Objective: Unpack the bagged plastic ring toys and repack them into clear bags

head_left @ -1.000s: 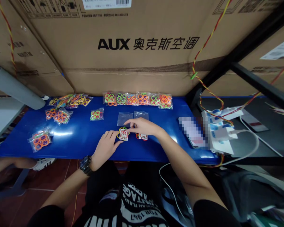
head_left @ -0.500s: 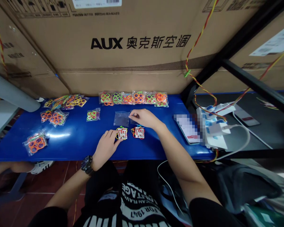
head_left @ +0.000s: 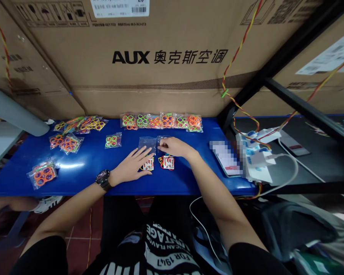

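On the blue tabletop (head_left: 97, 168), two small clear plastic bags lie side by side. My left hand (head_left: 133, 165) is open, its fingers spread over the left printed card (head_left: 149, 164) and reaching the lower edge of the left bag (head_left: 147, 142). My right hand (head_left: 176, 146) has its fingers curled in a pinch at the right bag (head_left: 161, 139), which it partly covers. Just below that hand lies the right printed card (head_left: 169, 162), with colourful rings (head_left: 161, 161) showing at its left side.
Filled packets of coloured rings (head_left: 168, 120) line the back edge, and more packets (head_left: 70, 143) lie at the left. A phone (head_left: 225, 158) and a power strip (head_left: 256, 156) with cables sit at the right. A large cardboard box (head_left: 166, 84) stands behind.
My left hand has opened out from beside the left card, its fingers now stretched across the card towards the left bag. The right hand stays at the right bag, slightly lower in view.
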Tool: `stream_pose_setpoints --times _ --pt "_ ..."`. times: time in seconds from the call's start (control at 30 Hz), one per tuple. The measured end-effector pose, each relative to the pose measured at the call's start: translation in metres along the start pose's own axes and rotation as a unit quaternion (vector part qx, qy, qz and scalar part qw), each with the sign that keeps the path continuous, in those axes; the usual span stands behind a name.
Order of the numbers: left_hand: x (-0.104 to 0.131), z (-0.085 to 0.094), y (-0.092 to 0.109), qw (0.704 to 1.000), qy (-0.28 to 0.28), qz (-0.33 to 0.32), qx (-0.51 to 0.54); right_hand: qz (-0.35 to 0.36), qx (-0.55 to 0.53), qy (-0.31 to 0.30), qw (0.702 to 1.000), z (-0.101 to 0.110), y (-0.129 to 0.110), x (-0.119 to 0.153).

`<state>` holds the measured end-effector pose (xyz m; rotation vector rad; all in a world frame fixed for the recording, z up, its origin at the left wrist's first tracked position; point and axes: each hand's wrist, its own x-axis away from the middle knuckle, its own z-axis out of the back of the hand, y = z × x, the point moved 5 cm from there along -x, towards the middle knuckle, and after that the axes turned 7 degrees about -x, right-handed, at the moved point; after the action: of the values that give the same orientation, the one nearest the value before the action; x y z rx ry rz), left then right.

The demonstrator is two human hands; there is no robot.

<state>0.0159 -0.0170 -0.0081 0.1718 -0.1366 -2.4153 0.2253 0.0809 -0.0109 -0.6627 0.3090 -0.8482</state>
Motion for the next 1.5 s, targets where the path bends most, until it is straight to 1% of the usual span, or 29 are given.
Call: stream_pose_setpoints --times 0.13,0.27,0.53,0.67,0.8,1.0,1.2,1.33,1.5 --pt "-0.004 -0.006 -0.002 1.000 -0.008 0.008 0.019 0.022 -0.012 -0.014 1.000 -0.001 0.002 -0.001" --pt "-0.004 -0.008 0.001 1.000 -0.006 0.022 0.021 0.042 -0.016 -0.032 0.998 -0.001 0.003 -0.001" --pt "-0.006 -0.010 0.009 0.999 0.020 0.030 0.002 0.043 -0.052 -0.064 0.996 0.000 0.004 0.001" --pt "-0.006 -0.008 0.009 0.999 0.019 0.032 -0.011 0.041 -0.043 -0.053 0.997 0.002 0.003 0.001" --pt "-0.005 -0.006 0.011 0.999 0.034 0.028 -0.012 0.036 -0.043 -0.036 0.998 0.006 0.000 0.003" --pt "-0.003 -0.007 0.013 0.999 0.036 0.024 -0.004 0.045 -0.048 -0.093 0.993 0.004 -0.005 0.008" --pt "-0.003 -0.010 0.012 0.999 0.029 0.024 -0.001 0.016 -0.051 -0.120 0.991 0.000 -0.003 0.009" --pt "-0.004 -0.007 0.014 0.999 0.027 0.022 -0.003 0.019 -0.063 -0.123 0.990 0.001 -0.003 0.009" --pt "-0.004 0.001 0.007 0.999 0.039 0.033 -0.008 0.022 -0.066 -0.097 0.993 0.006 -0.001 0.009"
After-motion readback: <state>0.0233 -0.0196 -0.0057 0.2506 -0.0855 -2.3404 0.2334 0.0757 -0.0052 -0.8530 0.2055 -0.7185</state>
